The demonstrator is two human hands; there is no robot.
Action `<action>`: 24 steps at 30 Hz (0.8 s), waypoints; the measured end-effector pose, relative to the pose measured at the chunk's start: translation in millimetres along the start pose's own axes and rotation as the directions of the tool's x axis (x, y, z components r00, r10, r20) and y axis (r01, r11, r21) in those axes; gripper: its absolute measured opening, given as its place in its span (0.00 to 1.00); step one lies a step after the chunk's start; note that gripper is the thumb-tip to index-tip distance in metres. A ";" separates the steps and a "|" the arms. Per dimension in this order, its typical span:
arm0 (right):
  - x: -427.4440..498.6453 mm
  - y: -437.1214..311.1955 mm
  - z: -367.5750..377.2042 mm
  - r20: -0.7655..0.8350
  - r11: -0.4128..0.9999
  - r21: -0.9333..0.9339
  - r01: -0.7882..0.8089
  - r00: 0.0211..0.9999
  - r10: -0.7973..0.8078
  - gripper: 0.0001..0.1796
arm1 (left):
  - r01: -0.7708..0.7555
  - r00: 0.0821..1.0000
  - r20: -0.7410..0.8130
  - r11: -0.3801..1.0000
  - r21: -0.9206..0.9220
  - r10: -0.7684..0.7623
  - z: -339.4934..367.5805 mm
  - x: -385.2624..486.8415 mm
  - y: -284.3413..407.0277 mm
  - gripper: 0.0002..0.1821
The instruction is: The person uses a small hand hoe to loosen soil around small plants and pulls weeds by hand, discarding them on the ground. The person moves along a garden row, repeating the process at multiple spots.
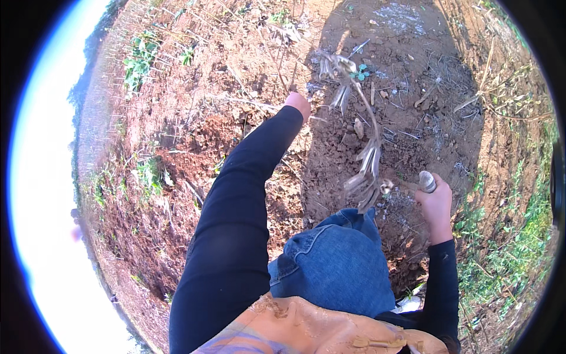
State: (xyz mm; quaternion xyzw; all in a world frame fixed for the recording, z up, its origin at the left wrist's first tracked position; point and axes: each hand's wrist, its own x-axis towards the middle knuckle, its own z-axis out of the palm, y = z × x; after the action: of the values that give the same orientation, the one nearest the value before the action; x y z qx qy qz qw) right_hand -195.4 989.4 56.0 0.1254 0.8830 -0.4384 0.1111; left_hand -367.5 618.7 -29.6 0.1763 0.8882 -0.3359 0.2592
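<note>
My left hand [299,104] reaches forward at the end of a dark sleeve, closed low over the soil. A thin dry plant stalk [273,59] with withered pods at its far end runs into this hand; the fingers themselves are hidden. My right hand [437,205] is wrapped around a rounded, pale handle [427,182], whose end sticks out past the thumb. The rest of that tool is hidden. Between my hands, close to the camera, a dry stalk with split seed pods [370,163] arches over the shaded ground.
Reddish, crumbly soil [336,152] with dry stems spreads before my bent, denim-covered knee [338,265]. Green weeds [504,261] grow along the right, and a leafy plant [140,59] stands at far left. Dry branching stalks [508,99] lean in at the right.
</note>
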 end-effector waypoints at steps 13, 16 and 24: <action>14.1 0.2 -4.3 0.032 0.999 -0.032 0.023 0.999 -0.022 0.14 | 0.351 0.853 -0.360 0.925 -0.143 -0.379 -29.6 -131.3 -164.4 0.12; 12.6 0.1 -3.4 0.021 1.000 0.000 0.013 1.000 -0.013 0.14 | 0.105 0.918 -0.360 0.979 -0.177 -0.163 -9.3 -115.8 -150.2 0.10; 5.0 15.6 -1.8 0.020 0.989 0.111 -0.101 0.995 0.099 0.16 | 0.119 0.920 -0.349 0.976 -0.184 -0.178 21.9 -55.8 -120.5 0.10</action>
State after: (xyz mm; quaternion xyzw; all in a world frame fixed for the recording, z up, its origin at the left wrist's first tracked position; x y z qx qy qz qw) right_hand -195.2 1000.5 43.9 0.1724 0.8487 -0.4821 0.1322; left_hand -373.9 510.1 49.6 0.1463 0.9555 -0.2442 0.0773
